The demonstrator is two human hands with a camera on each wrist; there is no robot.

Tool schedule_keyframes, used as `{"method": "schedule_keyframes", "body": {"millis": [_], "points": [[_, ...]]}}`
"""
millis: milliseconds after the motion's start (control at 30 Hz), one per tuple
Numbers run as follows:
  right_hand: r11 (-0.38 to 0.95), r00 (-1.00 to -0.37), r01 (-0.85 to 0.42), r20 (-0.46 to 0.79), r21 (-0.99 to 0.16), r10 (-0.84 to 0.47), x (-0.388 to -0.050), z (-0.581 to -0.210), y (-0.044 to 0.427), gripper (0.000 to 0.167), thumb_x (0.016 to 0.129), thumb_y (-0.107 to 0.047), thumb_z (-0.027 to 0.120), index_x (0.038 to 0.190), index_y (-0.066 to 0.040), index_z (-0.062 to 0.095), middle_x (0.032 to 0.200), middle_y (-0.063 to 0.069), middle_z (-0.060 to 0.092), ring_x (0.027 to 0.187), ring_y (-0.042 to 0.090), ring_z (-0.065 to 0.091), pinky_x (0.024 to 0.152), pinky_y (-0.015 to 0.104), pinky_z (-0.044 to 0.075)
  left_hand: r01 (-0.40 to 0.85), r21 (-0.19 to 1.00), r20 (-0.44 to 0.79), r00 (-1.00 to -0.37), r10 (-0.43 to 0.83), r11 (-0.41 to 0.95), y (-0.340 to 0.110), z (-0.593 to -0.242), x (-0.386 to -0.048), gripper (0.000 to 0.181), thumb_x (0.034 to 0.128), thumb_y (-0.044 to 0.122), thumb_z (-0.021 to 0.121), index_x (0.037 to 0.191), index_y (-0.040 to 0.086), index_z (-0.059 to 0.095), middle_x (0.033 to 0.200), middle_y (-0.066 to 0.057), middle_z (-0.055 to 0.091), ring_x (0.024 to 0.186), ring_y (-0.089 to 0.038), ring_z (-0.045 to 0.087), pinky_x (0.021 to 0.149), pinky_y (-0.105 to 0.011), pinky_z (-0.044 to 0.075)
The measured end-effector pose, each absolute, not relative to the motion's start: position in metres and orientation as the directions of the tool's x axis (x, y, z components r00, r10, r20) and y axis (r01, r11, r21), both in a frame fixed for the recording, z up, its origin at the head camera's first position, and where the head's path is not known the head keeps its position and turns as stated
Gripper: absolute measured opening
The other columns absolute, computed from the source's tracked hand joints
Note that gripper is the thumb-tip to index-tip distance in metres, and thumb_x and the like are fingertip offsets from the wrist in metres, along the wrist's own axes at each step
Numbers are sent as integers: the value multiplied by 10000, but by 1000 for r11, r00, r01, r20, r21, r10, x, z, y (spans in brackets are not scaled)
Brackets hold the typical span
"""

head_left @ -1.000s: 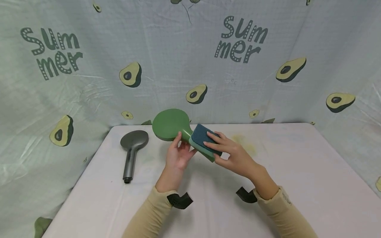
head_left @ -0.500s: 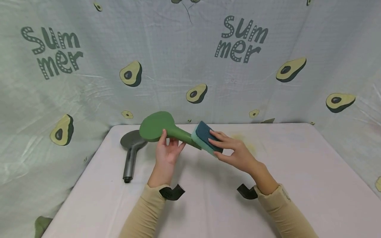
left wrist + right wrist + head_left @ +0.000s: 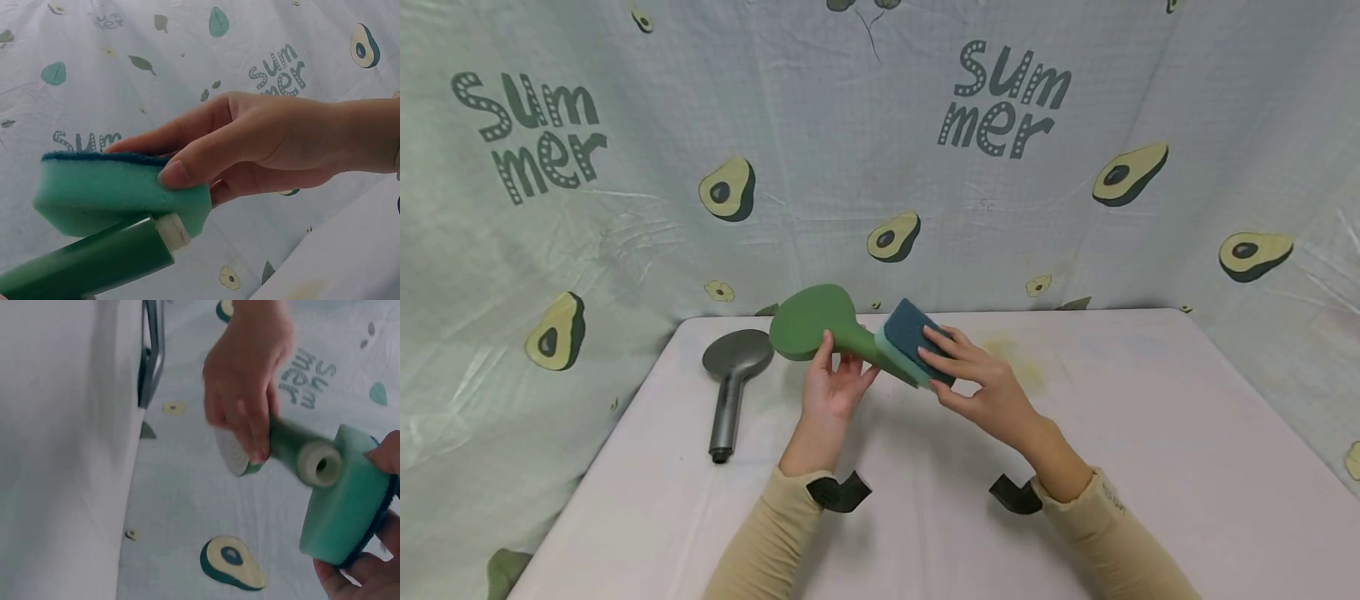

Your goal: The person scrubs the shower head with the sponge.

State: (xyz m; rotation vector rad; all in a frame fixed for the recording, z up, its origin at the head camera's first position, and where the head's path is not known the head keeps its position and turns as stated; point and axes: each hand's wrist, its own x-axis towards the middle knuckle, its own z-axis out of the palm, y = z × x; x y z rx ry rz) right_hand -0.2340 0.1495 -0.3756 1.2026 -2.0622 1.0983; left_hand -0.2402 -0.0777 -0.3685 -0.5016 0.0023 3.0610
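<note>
In the head view my left hand point(image 3: 832, 390) grips a green shower head point(image 3: 811, 321) near its neck, above the table. The handle slopes down to the right. My right hand point(image 3: 988, 385) pinches a two-layer sponge point(image 3: 913, 337) between thumb and fingers, dark blue scouring layer up. Its light green foam lies against the lower part of the handle. The left wrist view shows the foam point(image 3: 119, 187) touching the green handle point(image 3: 106, 265) just short of its white threaded end point(image 3: 173, 231). From the right wrist view, that end's round opening point(image 3: 321, 465) is visible.
A dark grey shower head point(image 3: 730, 392) lies on the white-covered table point(image 3: 955, 533), to the left of my left hand. Behind the table hangs a pale curtain point(image 3: 820, 167) printed with avocados and lettering. A black curved mount point(image 3: 841, 492) sits at each wrist.
The green shower head first moved left, its handle sliding along under the sponge, then came partway back right. The sponge shifted only slightly. The grey shower head stayed put.
</note>
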Motion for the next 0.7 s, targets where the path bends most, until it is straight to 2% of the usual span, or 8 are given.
{"method": "schedule_keyframes", "body": {"millis": [133,400,567,700], "points": [[344,-517,-851,752,-397,-410,-238,-374,155,447,811,113,771,1249,50,708,1422,234,564,1374,491,439,1013,579,443,-31,11,-309,-951,26,-999,-77,-366,-240,328,1029,198,621,1330,157,495,1229,-82,581,991,-267,683,1200,-569,158],[263,-470,-883,707,-389,-529,-244,-371,168,456,796,145,731,1234,19,730,1411,231,581,1342,501,476,1063,497,434,31,-88,-342,-940,1,-996,-91,-361,-240,330,1027,190,618,1346,196,531,1163,-84,568,1021,-274,644,1212,-524,140],[289,-476,-879,712,-379,-515,-249,-371,177,448,772,174,733,1196,28,746,1378,248,599,1320,525,483,1070,488,426,62,-125,-330,-944,-17,-990,-101,-361,-242,298,1019,187,632,1306,196,552,1142,-69,574,998,-278,659,1212,-519,131],[262,-437,-900,729,-349,-528,-249,-372,176,482,775,154,730,1226,-14,745,1388,218,602,1322,512,489,1101,445,406,51,-139,-317,-948,-4,-989,-103,-360,-242,300,1016,186,633,1306,195,558,1177,-61,565,1037,-280,645,1207,-522,141]]}}
